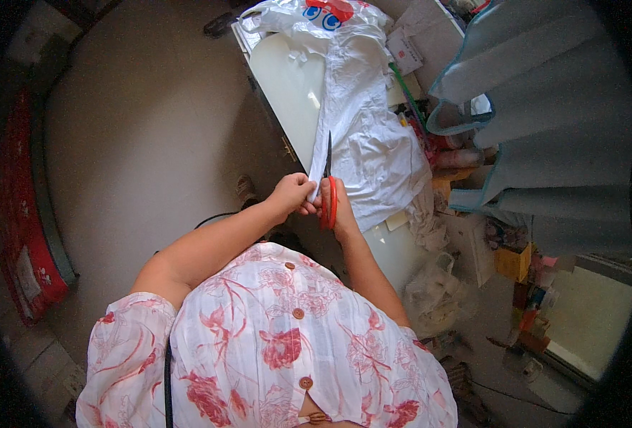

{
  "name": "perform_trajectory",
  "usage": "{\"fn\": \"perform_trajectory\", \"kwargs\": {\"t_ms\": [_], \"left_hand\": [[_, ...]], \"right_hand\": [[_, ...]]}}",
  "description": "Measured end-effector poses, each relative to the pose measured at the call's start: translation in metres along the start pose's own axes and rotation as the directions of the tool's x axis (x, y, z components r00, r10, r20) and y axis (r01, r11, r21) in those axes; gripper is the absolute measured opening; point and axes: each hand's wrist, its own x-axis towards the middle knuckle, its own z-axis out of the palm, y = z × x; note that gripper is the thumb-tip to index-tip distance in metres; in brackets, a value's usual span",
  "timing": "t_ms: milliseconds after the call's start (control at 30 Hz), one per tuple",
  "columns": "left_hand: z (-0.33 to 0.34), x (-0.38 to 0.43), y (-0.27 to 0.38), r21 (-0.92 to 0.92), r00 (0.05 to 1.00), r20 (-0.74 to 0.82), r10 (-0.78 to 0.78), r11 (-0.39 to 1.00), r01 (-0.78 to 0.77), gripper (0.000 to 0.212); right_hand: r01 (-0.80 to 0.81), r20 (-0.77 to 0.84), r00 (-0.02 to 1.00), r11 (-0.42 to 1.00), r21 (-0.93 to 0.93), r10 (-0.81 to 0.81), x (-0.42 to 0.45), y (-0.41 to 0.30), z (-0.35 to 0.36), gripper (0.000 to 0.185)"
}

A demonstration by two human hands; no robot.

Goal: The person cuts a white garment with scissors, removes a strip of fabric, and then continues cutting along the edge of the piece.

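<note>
My left hand (294, 195) pinches the near end of a narrow white cloth strip (319, 155). Close beside it, my right hand (341, 206) grips scissors with orange-red handles (332, 200). Their dark blades (329, 152) point away from me and lie along the strip's right side; the blades look nearly together. A larger wrinkled white cloth (369, 144), possibly a garment, spreads to the right of the blades and over the glossy pale tabletop (289, 75). Whether the strip joins the larger cloth at its far end is hard to tell.
At the table's far end lies a white plastic bag (316, 18) with a printed cartoon face. Grey-blue curtains (540, 107) hang at right, above assorted clutter including a yellow box (513, 262). A clear plastic bag (436, 289) rests near the table's right side. Red padded fabric (27, 241) is at far left.
</note>
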Motion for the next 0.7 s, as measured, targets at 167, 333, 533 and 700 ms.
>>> {"fn": "perform_trajectory", "kwargs": {"t_ms": [167, 333, 533, 700], "left_hand": [[-0.001, -0.0019, -0.0002, -0.024, 1.0, 0.014, 0.011, 1.0, -0.01, 0.016], [-0.001, -0.0025, 0.0002, -0.015, 1.0, 0.022, 0.003, 1.0, -0.003, 0.014], [-0.0002, -0.005, 0.003, -0.009, 1.0, 0.023, -0.006, 1.0, 0.006, 0.014], [-0.0011, -0.0032, 0.0013, -0.009, 1.0, 0.026, 0.0, 1.0, 0.001, 0.014]], "right_hand": [[0.031, 0.002, 1.0, 0.999, 0.022, -0.031, 0.003, 0.0032, -0.0004, 0.038], [0.038, 0.012, 0.999, 0.999, 0.006, -0.039, 0.0021, 0.0023, -0.0001, 0.038], [0.056, -0.022, 0.998, 0.998, -0.022, -0.056, 0.0018, 0.0042, 0.0009, 0.037], [0.053, -0.053, 0.997, 0.997, -0.051, -0.056, 0.0006, 0.0024, 0.002, 0.038]]}}
